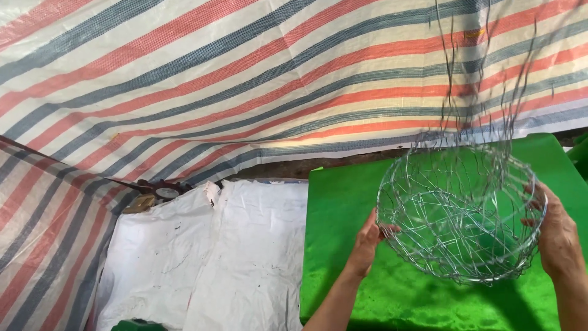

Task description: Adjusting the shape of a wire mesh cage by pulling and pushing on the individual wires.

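A round basket of woven silver wire (460, 211) hangs in the air above a bright green table (349, 202). Several long loose wire ends stick up from its rim toward the top of the view. My left hand (369, 240) grips the basket's left side with the fingers hooked into the mesh. On the right side, my right hand (556, 233) holds the rim, palm against the wire. The open mouth of the basket tilts toward me.
A striped tarp in red, blue and cream (245, 79) forms the back and left walls. White plastic sheeting (214, 257) covers the ground left of the table. Small dark bits of clutter (156, 191) lie at the sheeting's far edge.
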